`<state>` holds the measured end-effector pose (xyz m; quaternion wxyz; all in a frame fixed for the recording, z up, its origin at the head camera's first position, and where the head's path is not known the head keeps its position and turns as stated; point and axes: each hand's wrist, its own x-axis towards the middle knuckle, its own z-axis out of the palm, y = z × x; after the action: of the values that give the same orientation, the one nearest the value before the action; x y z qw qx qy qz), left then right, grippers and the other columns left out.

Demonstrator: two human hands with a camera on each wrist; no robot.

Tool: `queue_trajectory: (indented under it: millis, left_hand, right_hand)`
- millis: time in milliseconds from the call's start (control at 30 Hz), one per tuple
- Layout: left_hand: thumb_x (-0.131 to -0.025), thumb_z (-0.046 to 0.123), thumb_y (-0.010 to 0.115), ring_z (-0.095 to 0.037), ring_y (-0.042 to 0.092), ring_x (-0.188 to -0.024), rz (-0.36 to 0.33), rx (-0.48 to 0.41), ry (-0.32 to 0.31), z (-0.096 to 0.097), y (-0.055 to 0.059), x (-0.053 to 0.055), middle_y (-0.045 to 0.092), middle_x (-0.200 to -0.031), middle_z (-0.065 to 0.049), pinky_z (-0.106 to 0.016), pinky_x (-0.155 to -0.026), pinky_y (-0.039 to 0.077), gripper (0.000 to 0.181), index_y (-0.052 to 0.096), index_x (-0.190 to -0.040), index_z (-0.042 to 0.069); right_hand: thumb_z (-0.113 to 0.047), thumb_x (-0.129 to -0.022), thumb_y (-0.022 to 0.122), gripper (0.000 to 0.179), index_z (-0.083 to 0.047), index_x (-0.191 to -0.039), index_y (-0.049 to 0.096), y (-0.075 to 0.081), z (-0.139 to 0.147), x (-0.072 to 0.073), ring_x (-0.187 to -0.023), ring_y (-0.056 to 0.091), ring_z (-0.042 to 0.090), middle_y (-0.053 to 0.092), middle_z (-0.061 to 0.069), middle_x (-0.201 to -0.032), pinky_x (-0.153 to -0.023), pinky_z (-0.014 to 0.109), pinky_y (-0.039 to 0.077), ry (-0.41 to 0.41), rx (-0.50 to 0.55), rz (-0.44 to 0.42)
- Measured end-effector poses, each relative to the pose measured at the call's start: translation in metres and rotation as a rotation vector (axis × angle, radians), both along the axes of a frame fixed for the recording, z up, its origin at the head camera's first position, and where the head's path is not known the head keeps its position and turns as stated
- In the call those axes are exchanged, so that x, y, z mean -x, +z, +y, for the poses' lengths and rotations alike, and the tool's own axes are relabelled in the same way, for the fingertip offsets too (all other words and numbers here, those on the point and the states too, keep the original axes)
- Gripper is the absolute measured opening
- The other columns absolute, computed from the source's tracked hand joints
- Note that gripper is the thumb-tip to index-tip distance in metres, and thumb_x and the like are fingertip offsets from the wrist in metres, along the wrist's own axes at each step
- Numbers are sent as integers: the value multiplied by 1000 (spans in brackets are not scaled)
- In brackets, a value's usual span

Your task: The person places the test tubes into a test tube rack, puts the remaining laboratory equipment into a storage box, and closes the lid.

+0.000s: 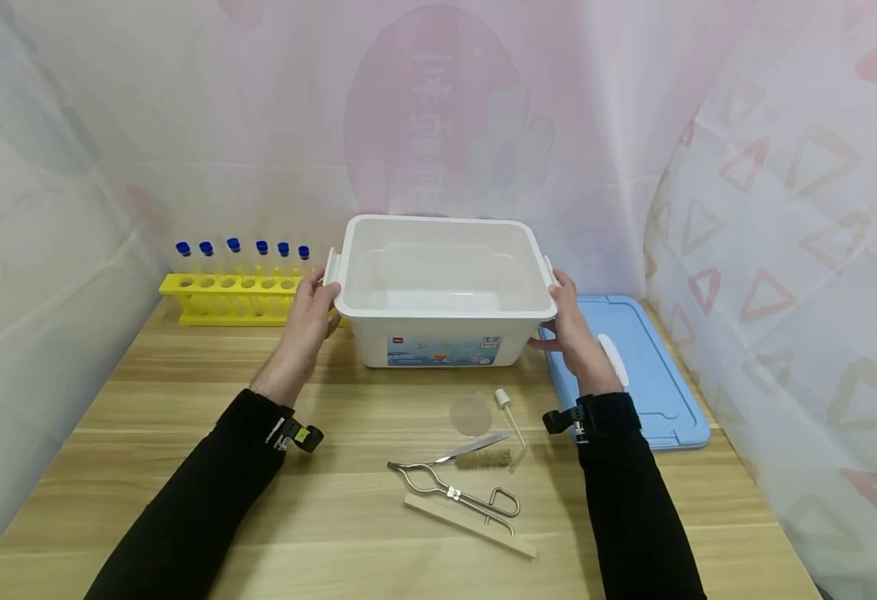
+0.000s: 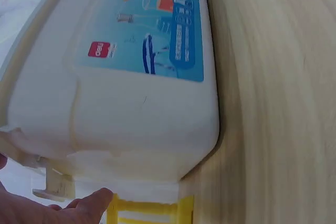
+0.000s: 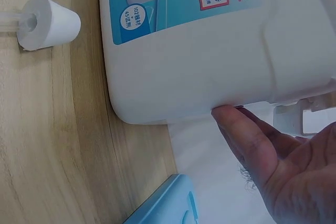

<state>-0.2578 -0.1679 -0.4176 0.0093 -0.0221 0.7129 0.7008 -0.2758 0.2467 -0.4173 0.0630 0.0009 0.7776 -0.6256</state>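
A white plastic storage box [image 1: 444, 343] stands on the table, its open top facing up and a blue label on its front. My left hand [image 1: 305, 321] grips its left end, thumb at the rim by the handle [image 2: 55, 184], with a finger below the handle. At the other end my right hand [image 1: 575, 333] holds on by the right handle [image 3: 291, 119]. In the right wrist view its thumb [image 3: 236, 124] touches the side wall under the rim, while the other fingers are partly hidden behind.
Left stands a yellow test tube rack [image 1: 206, 319] with several blue-capped tubes. A blue lid [image 1: 633, 321] lies right. In front lie a clear disc [image 1: 471, 414], a white stopper [image 1: 502, 398] with bent tube, tweezers [image 1: 476, 447], a brush [image 1: 483, 459], crucible tongs [image 1: 453, 493] and a wooden strip [image 1: 468, 525].
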Motion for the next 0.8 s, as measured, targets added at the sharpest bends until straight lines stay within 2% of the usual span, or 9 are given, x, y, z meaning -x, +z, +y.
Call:
queue_trajectory:
  millis: [133, 233, 400, 533, 667, 800]
  left_hand:
    - [-123, 47, 38, -37, 31, -178, -45, -57, -31, 4, -3, -4, 20, -193, -20, -62, -149, 28, 80, 10, -188, 9]
    - [-123, 48, 37, -39, 32, -176, -45, -76, -65, 6, -7, -8, 22, -191, -22, -64, -150, 27, 79, 14, -186, 7]
    - [-121, 53, 38, -42, 22, -182, -35, -78, -118, 7, -14, -13, 14, -195, -19, -69, -150, 22, 84, 9, -189, 13]
    - [-120, 60, 36, -46, 14, -184, -37, -78, -136, 6, -20, -14, 9, -197, -17, -72, -150, 20, 86, 9, -190, 16]
    - [-121, 65, 33, -49, 12, -184, -37, -81, -145, 6, -25, -15, 6, -198, -16, -75, -149, 18, 87, 12, -190, 18]
    - [-120, 68, 32, -50, 12, -184, -30, -82, -140, 8, -28, -15, 6, -199, -15, -78, -148, 18, 87, 13, -190, 20]
  right_hand:
    - [-71, -121, 35, 82, -44, -188, -3, 0, 0, -1, -164, 54, 55, 42, 24, -183, -127, 82, 51, 7, -2, -6]
    - [-71, -121, 34, 81, -44, -188, -3, -1, 1, -2, -164, 55, 55, 43, 24, -182, -128, 82, 51, 8, -3, -6]
    - [-71, -121, 35, 82, -43, -188, -3, -1, 2, -2, -163, 55, 55, 41, 24, -182, -126, 82, 52, 19, -9, 3]
    - [-72, -120, 41, 85, -44, -188, -1, 1, 5, -2, -162, 56, 54, 37, 23, -186, -125, 80, 55, 32, -22, -5]
    - [-69, -120, 44, 86, -40, -189, 3, 9, 11, -3, -166, 51, 54, 28, 19, -191, -127, 76, 55, 29, -69, -17]
    - [-65, -122, 41, 84, -29, -191, 8, 23, 19, -7, -174, 42, 53, 22, 19, -195, -134, 72, 51, 1, -152, -8]
